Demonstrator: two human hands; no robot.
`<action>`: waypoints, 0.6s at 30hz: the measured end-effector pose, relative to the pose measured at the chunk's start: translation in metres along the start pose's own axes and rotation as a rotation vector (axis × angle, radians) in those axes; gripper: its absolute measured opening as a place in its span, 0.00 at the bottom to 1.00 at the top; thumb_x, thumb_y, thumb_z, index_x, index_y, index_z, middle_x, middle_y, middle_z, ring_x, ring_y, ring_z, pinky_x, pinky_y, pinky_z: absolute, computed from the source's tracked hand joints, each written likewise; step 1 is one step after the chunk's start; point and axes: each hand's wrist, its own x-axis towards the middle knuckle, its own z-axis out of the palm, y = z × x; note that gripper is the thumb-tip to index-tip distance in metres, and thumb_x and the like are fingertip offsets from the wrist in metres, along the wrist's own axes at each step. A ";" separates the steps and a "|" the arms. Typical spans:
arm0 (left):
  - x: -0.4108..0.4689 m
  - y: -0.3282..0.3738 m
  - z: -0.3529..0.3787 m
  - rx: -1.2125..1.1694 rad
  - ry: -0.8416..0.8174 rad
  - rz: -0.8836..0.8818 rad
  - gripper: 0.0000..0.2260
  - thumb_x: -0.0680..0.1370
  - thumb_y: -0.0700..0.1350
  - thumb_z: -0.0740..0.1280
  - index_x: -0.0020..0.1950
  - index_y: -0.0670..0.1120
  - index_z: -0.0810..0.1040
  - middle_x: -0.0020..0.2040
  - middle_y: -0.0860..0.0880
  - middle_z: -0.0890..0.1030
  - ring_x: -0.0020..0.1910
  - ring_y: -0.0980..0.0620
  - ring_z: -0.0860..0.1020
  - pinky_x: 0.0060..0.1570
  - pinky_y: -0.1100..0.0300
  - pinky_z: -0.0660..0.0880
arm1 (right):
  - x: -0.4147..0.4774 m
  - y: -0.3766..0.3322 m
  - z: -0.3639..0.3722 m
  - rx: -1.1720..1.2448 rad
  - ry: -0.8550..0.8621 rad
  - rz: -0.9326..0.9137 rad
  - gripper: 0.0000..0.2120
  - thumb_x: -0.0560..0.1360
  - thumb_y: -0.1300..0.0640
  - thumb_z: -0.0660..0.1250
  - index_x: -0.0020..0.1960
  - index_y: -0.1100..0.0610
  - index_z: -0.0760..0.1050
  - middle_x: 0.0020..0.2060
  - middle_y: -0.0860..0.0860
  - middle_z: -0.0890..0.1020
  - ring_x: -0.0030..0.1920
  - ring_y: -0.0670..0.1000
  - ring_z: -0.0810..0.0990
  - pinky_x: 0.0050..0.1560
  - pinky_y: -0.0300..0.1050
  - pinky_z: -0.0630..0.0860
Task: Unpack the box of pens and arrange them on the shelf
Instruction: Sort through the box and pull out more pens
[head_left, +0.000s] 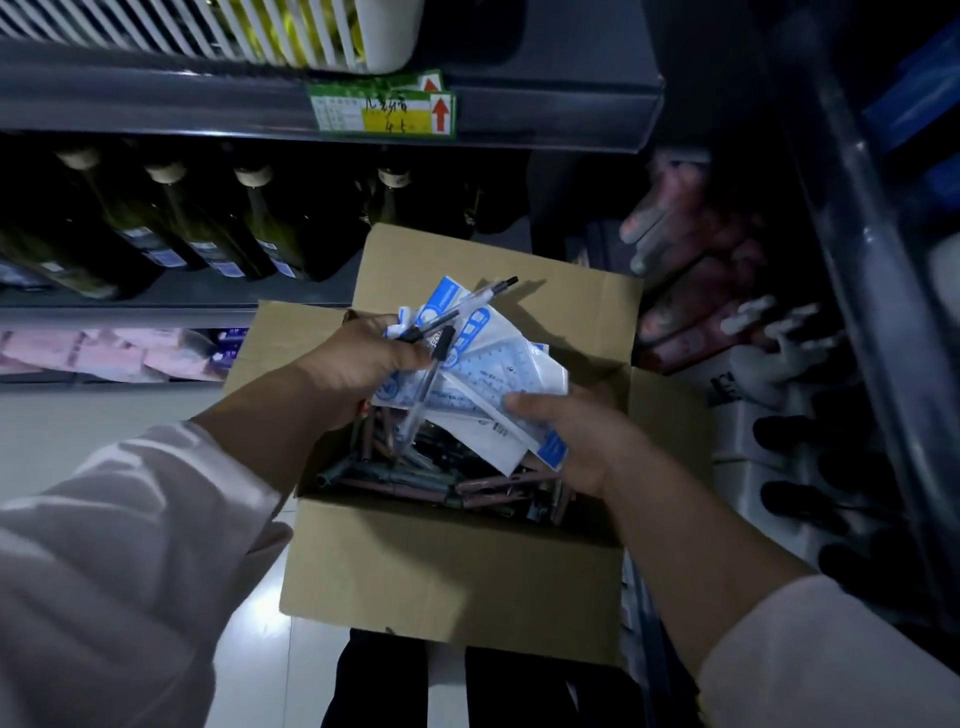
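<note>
left hand (363, 358) grips clear black-capped pens (480, 297) | right hand (576, 436) holds ruler packets (498, 364) | box (447, 571) open

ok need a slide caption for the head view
Left hand grips clear pens, right hand holds blue-and-white ruler packets over an open cardboard box of loose pens.

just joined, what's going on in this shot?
A person is unpacking an open cardboard box. The left hand grips a few clear pens with black caps, together with some blue-and-white packets, above the box. The right hand holds the packets' lower end. Many loose pens lie in the bottom of the box. The shelf to the left holds dark bottles; no pens show on it.
</note>
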 end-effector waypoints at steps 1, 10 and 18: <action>0.001 0.001 0.002 -0.004 0.000 -0.014 0.07 0.76 0.34 0.66 0.45 0.45 0.79 0.40 0.48 0.81 0.40 0.50 0.77 0.40 0.61 0.71 | -0.002 0.000 -0.001 -0.011 -0.001 -0.019 0.10 0.71 0.66 0.71 0.50 0.57 0.79 0.41 0.55 0.86 0.39 0.54 0.85 0.40 0.51 0.83; -0.006 -0.011 0.010 0.468 -0.031 0.003 0.30 0.66 0.39 0.75 0.67 0.40 0.72 0.51 0.43 0.80 0.48 0.47 0.78 0.46 0.55 0.77 | -0.020 -0.006 -0.037 -0.380 0.152 -0.191 0.15 0.71 0.69 0.71 0.56 0.61 0.78 0.50 0.59 0.83 0.48 0.57 0.82 0.54 0.54 0.78; -0.037 0.022 0.036 0.530 0.048 0.034 0.34 0.70 0.44 0.74 0.72 0.41 0.64 0.58 0.44 0.77 0.53 0.45 0.78 0.53 0.54 0.75 | -0.070 -0.025 -0.058 -0.236 0.209 -0.283 0.12 0.73 0.72 0.67 0.53 0.61 0.78 0.44 0.57 0.83 0.38 0.51 0.83 0.38 0.42 0.80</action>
